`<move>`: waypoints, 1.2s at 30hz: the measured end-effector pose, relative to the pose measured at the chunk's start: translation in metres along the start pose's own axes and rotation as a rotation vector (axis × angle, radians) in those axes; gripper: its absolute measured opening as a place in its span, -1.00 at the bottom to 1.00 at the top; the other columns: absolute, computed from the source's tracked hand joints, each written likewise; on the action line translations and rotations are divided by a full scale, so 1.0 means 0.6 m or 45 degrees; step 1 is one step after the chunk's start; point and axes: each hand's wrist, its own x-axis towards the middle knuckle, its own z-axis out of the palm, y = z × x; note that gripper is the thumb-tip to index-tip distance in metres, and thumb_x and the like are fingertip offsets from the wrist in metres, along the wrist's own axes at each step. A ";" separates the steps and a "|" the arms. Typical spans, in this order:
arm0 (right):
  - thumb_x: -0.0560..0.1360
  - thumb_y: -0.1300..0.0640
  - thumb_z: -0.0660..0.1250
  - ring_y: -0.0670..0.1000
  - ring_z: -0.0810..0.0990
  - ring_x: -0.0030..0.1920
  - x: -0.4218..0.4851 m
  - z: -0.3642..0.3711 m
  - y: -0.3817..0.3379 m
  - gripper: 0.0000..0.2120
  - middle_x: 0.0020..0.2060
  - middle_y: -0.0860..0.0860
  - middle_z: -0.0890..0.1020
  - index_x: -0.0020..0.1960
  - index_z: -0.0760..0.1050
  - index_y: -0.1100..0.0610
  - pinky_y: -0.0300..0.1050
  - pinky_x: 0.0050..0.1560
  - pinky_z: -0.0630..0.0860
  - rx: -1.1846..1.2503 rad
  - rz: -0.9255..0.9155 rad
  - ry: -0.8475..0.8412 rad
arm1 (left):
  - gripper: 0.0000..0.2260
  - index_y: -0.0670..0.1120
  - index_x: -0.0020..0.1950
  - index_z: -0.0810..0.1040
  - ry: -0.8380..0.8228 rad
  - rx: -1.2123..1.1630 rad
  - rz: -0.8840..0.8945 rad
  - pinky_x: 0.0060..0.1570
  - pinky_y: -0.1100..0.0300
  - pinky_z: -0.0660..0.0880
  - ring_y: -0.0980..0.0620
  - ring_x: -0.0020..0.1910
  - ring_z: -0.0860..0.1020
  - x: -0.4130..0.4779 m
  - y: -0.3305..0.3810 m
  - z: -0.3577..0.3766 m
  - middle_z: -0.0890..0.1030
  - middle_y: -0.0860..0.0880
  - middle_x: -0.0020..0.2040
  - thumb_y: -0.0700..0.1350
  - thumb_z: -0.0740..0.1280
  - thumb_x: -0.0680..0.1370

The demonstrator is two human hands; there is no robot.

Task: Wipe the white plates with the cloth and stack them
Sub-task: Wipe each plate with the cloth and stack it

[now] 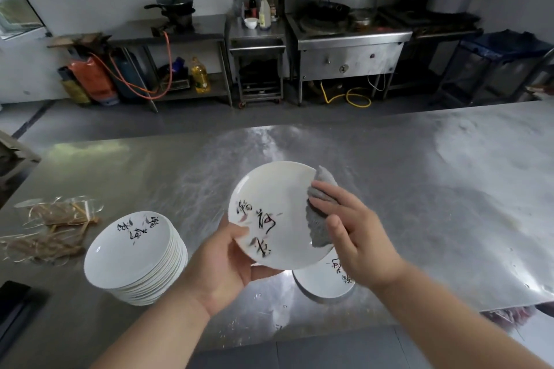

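Note:
My left hand [223,260] grips the lower left rim of a white plate [269,198] with black calligraphy, held tilted above the steel table [419,189]. My right hand [347,228] presses a grey cloth [319,219] against the plate's right side, fingers fairly straight and thumb over the cloth. A tall stack of white plates [135,257] stands on the table to the left. Another white plate [325,278] lies on the table below the held one, partly hidden by it and my right wrist.
Clear plastic wrapping and straw-coloured string [51,228] lie at the table's left. A dark object [12,305] sits at the near left edge. Across the aisle stand steel counters, a wok stove [344,39], pots, bottles and gas cylinders [93,78].

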 end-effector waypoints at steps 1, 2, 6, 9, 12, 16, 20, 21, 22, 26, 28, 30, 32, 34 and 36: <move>0.71 -0.25 -0.01 -0.06 0.42 0.51 0.015 -0.012 0.004 -0.37 0.44 -0.01 0.53 0.35 0.62 0.17 0.03 0.45 0.45 -0.005 -0.028 -0.066 | -0.44 -0.08 0.47 0.53 0.013 0.015 -0.067 -0.03 -0.30 0.66 -0.35 0.23 0.66 0.000 0.009 -0.005 0.63 -0.28 0.36 -0.14 0.41 0.44; 0.70 -0.28 -0.02 -0.07 0.42 0.52 0.025 -0.021 0.008 -0.32 0.43 0.03 0.54 0.34 0.63 0.19 0.06 0.44 0.46 -0.017 -0.042 -0.118 | -0.47 -0.12 0.44 0.54 0.029 0.043 -0.115 -0.12 -0.25 0.68 -0.34 0.16 0.69 0.002 0.015 -0.009 0.65 -0.29 0.31 -0.13 0.42 0.45; 0.68 -0.32 -0.06 -0.07 0.22 0.62 0.002 0.007 -0.002 -0.28 0.60 -0.05 0.30 0.53 0.44 0.17 -0.06 0.56 0.29 -0.100 -0.036 -0.143 | -0.57 -0.15 0.44 0.52 0.132 0.056 -0.029 -0.29 -0.11 0.69 -0.26 0.01 0.75 0.014 0.008 -0.014 0.71 -0.28 0.20 -0.22 0.28 0.55; 0.67 -0.37 -0.09 -0.05 0.16 0.64 -0.064 0.069 -0.019 -0.24 0.67 -0.09 0.09 0.63 0.27 0.14 -0.03 0.58 0.25 -0.154 0.089 -0.085 | -0.60 -0.12 0.45 0.52 0.185 0.050 0.097 -0.26 -0.10 0.68 -0.30 0.09 0.72 0.015 -0.009 -0.013 0.67 -0.31 0.26 -0.28 0.20 0.62; 0.62 -0.44 -0.13 -0.07 0.10 0.65 -0.057 0.067 -0.014 -0.18 0.68 -0.08 0.02 0.65 0.21 0.10 0.05 0.59 0.23 -0.216 0.172 -0.213 | -0.53 -0.11 0.44 0.53 0.167 0.076 0.112 -0.22 -0.11 0.68 -0.33 0.16 0.69 0.009 -0.014 -0.010 0.65 -0.31 0.30 -0.24 0.28 0.52; 0.67 -0.31 0.00 -0.16 0.08 0.63 0.009 0.022 -0.001 -0.40 0.66 -0.19 0.03 0.62 0.19 -0.05 -0.04 0.60 0.19 -0.265 0.071 -0.277 | -0.56 -0.05 0.38 0.59 0.166 0.102 0.136 -0.20 -0.11 0.69 -0.32 0.15 0.70 0.007 -0.005 -0.006 0.68 -0.28 0.26 -0.23 0.31 0.49; 0.68 -0.35 -0.07 -0.17 0.04 0.64 -0.042 0.083 -0.027 -0.29 0.68 -0.15 -0.02 0.65 0.21 0.07 0.04 0.57 0.30 -0.129 0.155 -0.118 | -0.61 -0.10 0.47 0.50 0.175 0.001 0.226 -0.09 -0.15 0.69 -0.32 0.24 0.66 0.016 -0.015 0.010 0.66 -0.28 0.30 -0.32 0.15 0.68; 0.67 -0.36 -0.07 -0.18 0.05 0.64 -0.062 0.102 -0.034 -0.27 0.68 -0.18 -0.05 0.66 0.20 0.08 0.06 0.54 0.34 -0.092 0.203 -0.079 | -0.60 -0.11 0.49 0.48 0.172 -0.009 0.226 -0.07 -0.14 0.69 -0.31 0.26 0.66 0.016 -0.024 0.013 0.65 -0.28 0.32 -0.32 0.14 0.69; 0.67 -0.38 -0.08 -0.20 0.04 0.64 -0.076 0.113 -0.036 -0.26 0.67 -0.21 -0.06 0.66 0.20 0.08 0.05 0.54 0.35 -0.063 0.252 -0.055 | -0.59 -0.09 0.51 0.47 0.158 -0.014 0.218 -0.03 -0.15 0.69 -0.31 0.28 0.65 0.014 -0.033 0.015 0.64 -0.27 0.34 -0.32 0.15 0.69; 0.69 -0.23 0.01 -0.17 0.22 0.60 -0.027 0.067 -0.014 -0.38 0.59 -0.21 0.23 0.52 0.44 0.15 0.09 0.48 0.42 0.043 0.211 -0.016 | -0.46 0.07 0.49 0.47 0.064 0.001 0.179 0.18 -0.25 0.62 -0.28 0.40 0.57 0.001 -0.044 0.007 0.61 -0.19 0.41 -0.25 0.34 0.52; 0.71 -0.18 0.04 -0.12 0.32 0.57 0.013 0.033 -0.001 -0.44 0.54 -0.14 0.37 0.43 0.54 0.17 0.02 0.48 0.42 0.048 0.090 -0.024 | -0.45 0.09 0.53 0.44 0.051 0.038 0.190 0.15 -0.27 0.61 -0.29 0.44 0.53 -0.003 -0.027 0.001 0.58 -0.19 0.44 -0.13 0.33 0.52; 0.71 -0.23 0.01 -0.10 0.38 0.54 0.043 0.010 0.007 -0.36 0.51 0.02 0.46 0.39 0.59 0.21 0.00 0.47 0.42 0.020 0.009 -0.070 | -0.52 0.07 0.51 0.46 0.107 0.024 0.198 -0.01 -0.21 0.66 -0.32 0.35 0.59 0.000 -0.009 -0.006 0.60 -0.23 0.41 -0.08 0.30 0.57; 0.70 -0.28 -0.01 -0.10 0.39 0.53 0.054 -0.001 0.011 -0.32 0.50 0.04 0.47 0.39 0.59 0.21 -0.03 0.46 0.43 0.000 -0.040 -0.105 | -0.67 0.00 0.44 0.52 0.180 0.048 0.193 -0.18 -0.10 0.68 -0.28 0.16 0.69 0.008 0.002 -0.011 0.62 -0.30 0.34 -0.14 0.24 0.67; 0.69 -0.29 -0.01 -0.11 0.30 0.58 0.044 0.006 0.006 -0.32 0.54 -0.05 0.38 0.42 0.55 0.20 -0.11 0.51 0.35 -0.023 -0.044 -0.123 | -0.69 -0.02 0.39 0.54 0.233 0.080 0.185 -0.25 -0.04 0.68 -0.22 0.05 0.73 0.016 0.003 -0.013 0.65 -0.31 0.28 -0.23 0.16 0.71; 0.68 -0.29 0.00 -0.11 0.13 0.64 0.003 0.042 -0.009 -0.30 0.62 -0.13 0.19 0.49 0.47 0.22 -0.17 0.58 0.20 -0.060 0.004 -0.113 | -0.63 0.00 0.41 0.54 0.238 0.092 0.216 -0.17 -0.06 0.69 -0.24 0.12 0.72 0.021 -0.004 -0.011 0.68 -0.28 0.26 -0.29 0.12 0.70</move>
